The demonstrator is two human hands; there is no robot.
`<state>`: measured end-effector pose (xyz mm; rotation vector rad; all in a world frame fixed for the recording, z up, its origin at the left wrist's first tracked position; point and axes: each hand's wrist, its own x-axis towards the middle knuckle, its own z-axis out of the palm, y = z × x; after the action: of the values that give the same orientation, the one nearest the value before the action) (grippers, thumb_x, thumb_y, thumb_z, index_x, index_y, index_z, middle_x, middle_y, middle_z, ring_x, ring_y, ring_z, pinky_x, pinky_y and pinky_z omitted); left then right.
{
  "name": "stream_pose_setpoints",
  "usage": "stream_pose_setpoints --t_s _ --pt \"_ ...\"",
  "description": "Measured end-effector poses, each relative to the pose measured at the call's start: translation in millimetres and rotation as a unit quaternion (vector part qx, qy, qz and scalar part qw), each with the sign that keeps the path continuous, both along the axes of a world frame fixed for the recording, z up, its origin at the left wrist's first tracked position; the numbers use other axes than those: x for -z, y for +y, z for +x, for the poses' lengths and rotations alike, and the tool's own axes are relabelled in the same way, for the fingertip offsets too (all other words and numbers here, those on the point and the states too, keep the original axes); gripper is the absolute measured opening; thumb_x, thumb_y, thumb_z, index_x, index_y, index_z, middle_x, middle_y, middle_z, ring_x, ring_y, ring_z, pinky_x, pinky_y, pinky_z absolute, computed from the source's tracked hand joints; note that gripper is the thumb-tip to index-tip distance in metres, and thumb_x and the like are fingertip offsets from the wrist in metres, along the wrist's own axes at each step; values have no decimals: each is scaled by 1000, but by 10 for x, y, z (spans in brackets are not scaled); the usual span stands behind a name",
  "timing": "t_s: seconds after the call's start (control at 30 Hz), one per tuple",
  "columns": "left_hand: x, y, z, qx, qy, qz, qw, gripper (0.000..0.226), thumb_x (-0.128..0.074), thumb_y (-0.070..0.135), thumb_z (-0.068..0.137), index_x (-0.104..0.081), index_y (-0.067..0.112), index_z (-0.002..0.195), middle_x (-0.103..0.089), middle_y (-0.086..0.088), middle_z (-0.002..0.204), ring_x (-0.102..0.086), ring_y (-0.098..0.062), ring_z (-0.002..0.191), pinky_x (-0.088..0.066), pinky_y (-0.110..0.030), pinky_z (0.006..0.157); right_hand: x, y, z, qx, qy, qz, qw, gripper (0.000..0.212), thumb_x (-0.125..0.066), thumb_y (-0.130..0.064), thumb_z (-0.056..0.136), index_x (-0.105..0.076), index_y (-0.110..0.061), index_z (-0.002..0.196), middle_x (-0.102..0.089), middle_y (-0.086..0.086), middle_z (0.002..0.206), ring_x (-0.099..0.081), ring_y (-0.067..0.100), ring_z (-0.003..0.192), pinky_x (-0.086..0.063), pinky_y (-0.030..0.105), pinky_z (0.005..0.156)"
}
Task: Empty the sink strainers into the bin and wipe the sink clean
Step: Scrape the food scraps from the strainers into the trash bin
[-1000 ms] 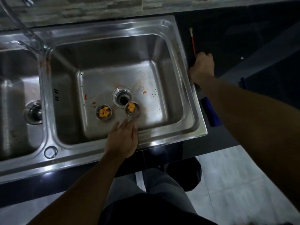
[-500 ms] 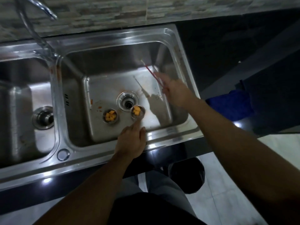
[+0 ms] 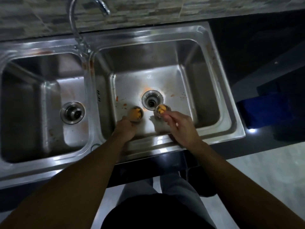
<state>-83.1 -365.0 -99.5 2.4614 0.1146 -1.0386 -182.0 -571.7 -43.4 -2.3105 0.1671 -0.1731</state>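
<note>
Curling round near rims low in the sink (image 3: 204, 96) beside the drain (image 3: 151, 102), the left hand (image 3: 126, 128) grips the left strainer (image 3: 136, 114) and the right hand (image 3: 180, 127) pinches the right strainer (image 3: 162, 109): light, stiff, likely slippery cups whose loose scraps spill if tilted.

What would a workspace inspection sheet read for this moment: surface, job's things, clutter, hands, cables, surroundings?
Surface: steel double sink; orange stains on the right basin floor; its drain is open.
Job's things: left strainer and right strainer, both holding orange food bits, near that drain; blue cloth on the dark counter to the right.
Clutter: nothing seen.
Hands: left hand grips the left strainer; right hand pinches the right strainer; both are slightly blurred.
Cables: nothing seen.
Surroundings: faucet, tiled wall, pale floor; no bin clearly visible.
</note>
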Motion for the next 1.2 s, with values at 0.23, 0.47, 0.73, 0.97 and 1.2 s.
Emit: stream_pose_setpoints --t_s 0.23,0.47,0.73,0.97,1.2 --pt "472 47 301 -45 -27 -64 997 77 -81 34 78 -42 12 141 -54 -16 142 -51 -35 132 -45 -39 108 247 35 -49 -4 -8 -50 999 30 -54 -6 98 -67 -6 125 -65 10 108 -61 10 88 -48 14 85" --pt "828 54 409 44 -44 -126 990 113 -94 27 61 -29 25 153 -36 -5 157 -38 -28 142 -35 -48 118 346 16 -96 -16 -29 -79 996 28 -62 -5 95 -66 -3 123 -67 11 117 -65 11 97 -55 27 91" --pt "830 -67 400 100 -103 -108 984 78 -87 24 67 -46 35 133 -51 3 141 -51 -24 127 -45 -37 102 328 27 -135 11 -37 -96 995 23 -70 -5 90 -73 -6 113 -64 11 111 -62 13 93 -51 17 87" --pt "497 -104 253 103 -132 -138 976 75 -86 29 65 -48 34 129 -55 3 132 -53 -20 118 -47 -34 94 323 20 -146 25 -43 -100 994 23 -66 -18 95 -72 -10 115 -64 8 98 -62 17 75 -56 28 67" --pt "-87 -253 -107 77 -206 -197 955 68 -83 26 61 -52 31 122 -59 4 119 -58 -20 111 -51 -34 93 182 -6 -191 118 -63 -19 991 17 -65 -13 92 -72 -10 107 -72 9 90 -68 21 73 -58 32 75"
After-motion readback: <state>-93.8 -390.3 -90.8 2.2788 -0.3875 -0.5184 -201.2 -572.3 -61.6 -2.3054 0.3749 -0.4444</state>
